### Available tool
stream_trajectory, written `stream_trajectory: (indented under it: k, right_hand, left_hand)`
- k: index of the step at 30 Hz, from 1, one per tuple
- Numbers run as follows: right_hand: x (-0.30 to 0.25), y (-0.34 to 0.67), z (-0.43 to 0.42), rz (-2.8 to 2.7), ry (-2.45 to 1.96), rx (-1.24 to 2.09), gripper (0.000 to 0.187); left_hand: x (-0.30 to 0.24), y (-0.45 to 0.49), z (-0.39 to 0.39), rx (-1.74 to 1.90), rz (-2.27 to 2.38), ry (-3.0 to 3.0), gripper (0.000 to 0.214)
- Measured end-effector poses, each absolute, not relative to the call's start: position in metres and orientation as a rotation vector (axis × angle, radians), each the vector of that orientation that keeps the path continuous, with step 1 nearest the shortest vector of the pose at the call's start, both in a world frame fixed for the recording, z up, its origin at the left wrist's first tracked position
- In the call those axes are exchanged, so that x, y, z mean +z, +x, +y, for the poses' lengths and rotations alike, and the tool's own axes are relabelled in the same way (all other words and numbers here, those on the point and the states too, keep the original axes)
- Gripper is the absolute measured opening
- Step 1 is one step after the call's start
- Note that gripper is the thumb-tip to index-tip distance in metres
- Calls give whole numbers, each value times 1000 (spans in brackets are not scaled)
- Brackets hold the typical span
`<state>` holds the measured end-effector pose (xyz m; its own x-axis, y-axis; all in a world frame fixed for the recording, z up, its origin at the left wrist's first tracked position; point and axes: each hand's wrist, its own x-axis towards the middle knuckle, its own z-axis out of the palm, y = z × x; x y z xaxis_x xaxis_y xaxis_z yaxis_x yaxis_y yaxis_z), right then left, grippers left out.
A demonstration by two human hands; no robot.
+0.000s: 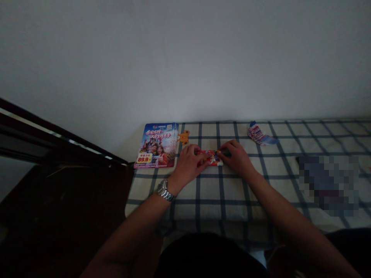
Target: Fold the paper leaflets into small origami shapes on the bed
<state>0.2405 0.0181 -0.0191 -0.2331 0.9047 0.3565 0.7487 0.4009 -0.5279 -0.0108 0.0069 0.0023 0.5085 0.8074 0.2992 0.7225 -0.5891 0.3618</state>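
A small, flat rectangle of red and orange printed paper (213, 157), seemingly folded, lies on the checked cloth between my hands. My left hand (188, 160), with a metal watch (165, 190) on its wrist, presses the paper's left end with thumb and bent fingers. At the paper's right end, the fingers of my right hand (236, 156) are closed on its edge, and a dark patch beside them cannot be made out. Left of my left hand lies a stack of printed flyers (156, 144) showing "89.9". An orange bear-shaped figure (183, 137) is next to the stack.
A crumpled, torn-looking piece of printed paper (259, 135) rests on the cloth near the wall (185, 61). Further right is a blurred-out dark object (327, 185). Dark rails (55, 133) run along the left, beyond the end of the checked cloth (185, 202).
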Motion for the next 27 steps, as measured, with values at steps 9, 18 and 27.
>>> stream_trajectory:
  k: [9, 18, 27]
  right_hand:
    - [-16, 240, 17, -2051, -1399, 336, 14]
    - [-16, 238, 17, -2083, -1403, 274, 10]
    - [-12, 238, 15, -2123, -1377, 218, 11]
  left_hand:
    - [-1, -11, 8, 680, 1304, 2549, 31]
    - [1, 0, 11, 728, 1424, 2460, 26]
    - [6, 4, 8, 708, 1464, 2439, 16]
